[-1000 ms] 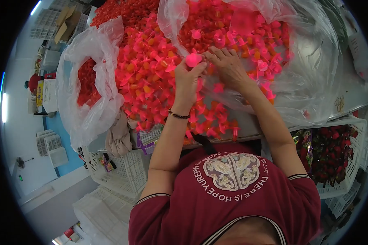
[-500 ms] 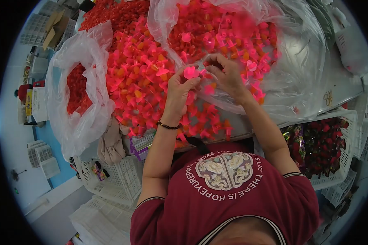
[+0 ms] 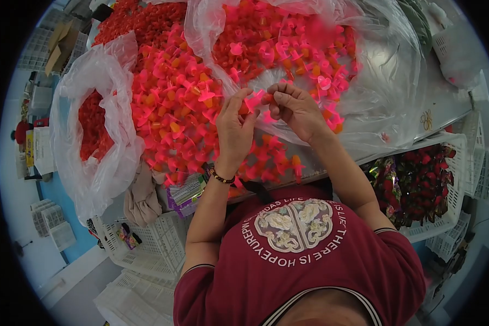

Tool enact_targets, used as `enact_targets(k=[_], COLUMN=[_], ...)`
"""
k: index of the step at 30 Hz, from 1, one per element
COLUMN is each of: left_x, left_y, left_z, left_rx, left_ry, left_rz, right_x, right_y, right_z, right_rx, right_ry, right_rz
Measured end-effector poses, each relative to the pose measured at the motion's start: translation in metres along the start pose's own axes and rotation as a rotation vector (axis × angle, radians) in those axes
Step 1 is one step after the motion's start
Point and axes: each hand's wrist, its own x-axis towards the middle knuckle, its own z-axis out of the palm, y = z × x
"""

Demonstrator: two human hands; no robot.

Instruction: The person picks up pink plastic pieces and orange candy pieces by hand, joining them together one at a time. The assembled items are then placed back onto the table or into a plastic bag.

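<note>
Pink piece [image 3: 254, 100] and red bit [image 3: 268, 98], between two hands.
At left lies the pile [image 3: 174, 103]; then the left hand [image 3: 233, 129] seems to grasp the pink piece; the red bit has now appeared, pinched by the right hand [image 3: 303, 112], so both seem occupied.

My fingers [image 3: 287, 92] touch a smooth, glossy plastic piece [image 3: 254, 100]; the bag [image 3: 388, 111] is shiny, crinkled plastic, my shirt [image 3: 231, 271] matt cloth

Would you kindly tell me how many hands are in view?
2: the left hand, with a bracelet at its wrist, and the right hand beside it, both near a pink piece.
</note>
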Motion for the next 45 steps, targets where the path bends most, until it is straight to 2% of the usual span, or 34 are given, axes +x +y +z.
enact_targets(k=[7, 9, 12, 16, 18, 21, 25, 27, 28, 30, 34, 37, 39, 40, 42, 43, 45], left_x=[-0.002, -0.001, -0.001, 0.0, 0.001, 0.001, 0.0, 0.0, 0.001, 0.001, 0.001, -0.002, -0.001, -0.001, -0.001, -0.002, -0.002], left_y=[0.011, 0.01, 0.012, 0.01, 0.008, 0.008, 0.012, 0.009, 0.008, 0.007, 0.014, 0.016, 0.011, 0.011, 0.012, 0.011, 0.008], left_z=[-0.001, -0.002, -0.004, -0.005, -0.005, -0.006, -0.007, -0.006, -0.005, -0.005, -0.008, -0.005, -0.003, -0.004, -0.006, -0.006, -0.006], left_rx=[0.039, 0.065, 0.086, 0.058, 0.075, 0.057, 0.019, 0.027, 0.027, -0.057, -0.068, -0.005, 0.059, 0.06, 0.16, 0.159, 0.205], left_ry=[-0.063, -0.039, -0.055, -0.055, -0.033, -0.05, -0.082, -0.069, -0.069, -0.1, -0.122, -0.109, 0.027, 0.025, 0.073, 0.071, 0.061], left_rz=[-0.01, 0.082, 0.059, 0.075, 0.158, 0.136, 0.065, 0.123, 0.122, 0.096, 0.073, 0.073, 0.277, 0.276, 0.353, 0.352, 0.366], right_x=[-0.003, -0.006, -0.01, -0.011, -0.012, -0.013, -0.012, -0.013, -0.013, -0.014, -0.017, -0.017, -0.019, -0.019, -0.017, -0.017, -0.016], right_y=[0.007, 0.005, 0.004, 0.005, 0.003, -0.003, 0.001, 0.004, 0.004, 0.002, 0.002, 0.003, 0.005, 0.006, 0.006, 0.005, 0.002], right_z=[0.002, 0.009, 0.014, 0.013, 0.009, 0.007, 0.004, 0.007, 0.008, 0.01, 0.01, 0.018, 0.029, 0.028, 0.024, 0.019, 0.009], right_rx=[-0.192, -0.41, -0.573, -0.555, -0.555, -0.594, -0.625, -0.756, -0.755, -1.068, -1.051, -1.113, -0.639, -0.637, -0.444, -0.443, -0.737], right_ry=[0.048, 0.038, 0.044, 0.057, 0.017, 0.012, 0.01, -0.012, -0.012, -0.025, -0.039, -0.068, 0.006, 0.007, 0.07, 0.072, -0.004], right_rz=[-0.087, -0.25, -0.341, -0.339, -0.302, -0.192, -0.268, -0.534, -0.533, -0.814, -0.777, -0.842, -0.629, -0.629, -0.473, -0.472, -0.295])
